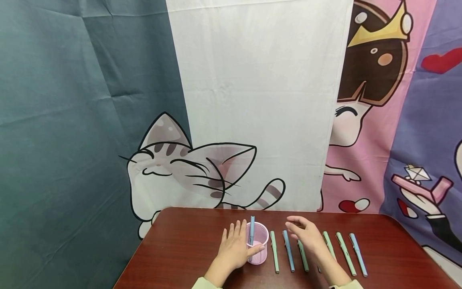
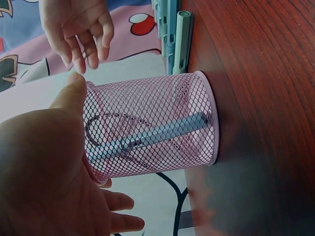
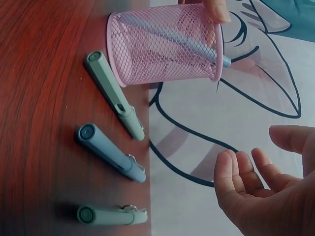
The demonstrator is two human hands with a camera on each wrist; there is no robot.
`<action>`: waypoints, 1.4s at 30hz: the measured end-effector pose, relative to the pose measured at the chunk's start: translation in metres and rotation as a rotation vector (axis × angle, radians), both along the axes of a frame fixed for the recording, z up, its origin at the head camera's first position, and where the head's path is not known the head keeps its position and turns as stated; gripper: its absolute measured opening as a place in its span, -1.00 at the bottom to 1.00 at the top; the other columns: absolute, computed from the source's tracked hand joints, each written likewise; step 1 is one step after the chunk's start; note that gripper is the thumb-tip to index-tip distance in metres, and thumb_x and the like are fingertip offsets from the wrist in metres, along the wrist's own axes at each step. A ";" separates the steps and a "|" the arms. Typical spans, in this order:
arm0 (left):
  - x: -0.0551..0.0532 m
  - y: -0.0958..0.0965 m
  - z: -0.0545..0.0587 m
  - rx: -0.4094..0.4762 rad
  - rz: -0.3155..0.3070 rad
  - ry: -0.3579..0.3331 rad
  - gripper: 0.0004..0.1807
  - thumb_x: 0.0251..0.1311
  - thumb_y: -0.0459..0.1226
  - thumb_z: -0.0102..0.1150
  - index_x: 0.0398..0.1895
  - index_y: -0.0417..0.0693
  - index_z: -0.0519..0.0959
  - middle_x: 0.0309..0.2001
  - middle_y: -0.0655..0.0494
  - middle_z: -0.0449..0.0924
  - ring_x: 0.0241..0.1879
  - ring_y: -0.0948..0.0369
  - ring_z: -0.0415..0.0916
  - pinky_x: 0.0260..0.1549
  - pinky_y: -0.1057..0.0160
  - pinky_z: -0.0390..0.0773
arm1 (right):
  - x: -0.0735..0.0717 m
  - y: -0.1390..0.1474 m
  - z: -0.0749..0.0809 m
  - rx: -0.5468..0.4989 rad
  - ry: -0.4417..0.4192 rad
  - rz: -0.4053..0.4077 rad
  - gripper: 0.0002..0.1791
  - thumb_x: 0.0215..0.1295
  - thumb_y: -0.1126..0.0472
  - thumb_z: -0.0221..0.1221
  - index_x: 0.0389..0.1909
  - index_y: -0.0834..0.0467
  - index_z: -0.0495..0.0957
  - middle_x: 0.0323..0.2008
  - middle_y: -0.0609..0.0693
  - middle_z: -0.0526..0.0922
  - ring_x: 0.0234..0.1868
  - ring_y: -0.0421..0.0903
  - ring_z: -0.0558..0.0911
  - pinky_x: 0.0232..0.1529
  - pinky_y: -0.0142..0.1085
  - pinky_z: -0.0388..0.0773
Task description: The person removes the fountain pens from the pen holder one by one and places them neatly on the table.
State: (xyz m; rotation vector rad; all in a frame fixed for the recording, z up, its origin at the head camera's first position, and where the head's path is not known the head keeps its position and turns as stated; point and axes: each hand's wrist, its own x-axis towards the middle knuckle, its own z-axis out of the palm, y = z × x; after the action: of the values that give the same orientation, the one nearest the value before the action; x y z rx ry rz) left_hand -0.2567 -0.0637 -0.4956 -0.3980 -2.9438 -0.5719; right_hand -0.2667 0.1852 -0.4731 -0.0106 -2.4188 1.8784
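Observation:
A pink mesh pen holder (image 1: 258, 261) stands upright on the table with one blue pen (image 1: 252, 230) leaning inside it. At its left side, my left hand (image 1: 234, 247) touches the rim, fingers spread and straight, thumb across the near side. The left wrist view shows the mesh cup (image 2: 147, 93) between that thumb (image 2: 74, 91) and the fingers. My right hand (image 1: 306, 237) hovers over the row of pens, fingers loosely bent and holding nothing. Nearest the cup lies a green pen (image 1: 274, 253), then a blue pen (image 1: 288, 252) and another green pen (image 1: 303, 257).
Further right on the brown table (image 1: 180, 249) lie a green pen (image 1: 329, 244), another green pen (image 1: 346, 255) and a blue pen (image 1: 358, 255). The right forearm hides part of the row. A printed cloth (image 1: 260, 100) hangs behind the table's far edge.

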 end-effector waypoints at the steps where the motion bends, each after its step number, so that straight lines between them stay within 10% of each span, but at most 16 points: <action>1: 0.000 0.000 0.000 0.002 0.000 -0.001 0.19 0.09 0.50 0.04 0.55 -0.18 0.17 0.50 -0.25 0.22 0.51 -0.22 0.10 0.43 -0.29 0.07 | 0.000 -0.001 0.000 -0.001 0.002 0.001 -0.56 0.39 0.19 0.28 0.17 0.36 0.54 -0.02 0.15 0.68 -0.06 -0.03 0.71 -0.09 -0.19 0.70; 42: 0.001 0.000 0.001 -0.003 -0.003 0.004 0.17 0.11 0.47 0.07 0.55 -0.18 0.17 0.50 -0.25 0.22 0.50 -0.24 0.12 0.43 -0.29 0.07 | -0.002 -0.043 0.002 -0.004 0.055 0.018 -0.64 0.36 0.20 0.30 0.09 0.30 0.60 -0.06 0.14 0.69 -0.07 -0.05 0.68 -0.07 -0.12 0.71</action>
State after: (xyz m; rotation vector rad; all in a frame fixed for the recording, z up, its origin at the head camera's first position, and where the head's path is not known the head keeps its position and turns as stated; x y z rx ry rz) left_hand -0.2553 -0.0640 -0.4943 -0.4037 -2.9415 -0.5668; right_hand -0.2691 0.1425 -0.4708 0.0615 -2.3872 1.8655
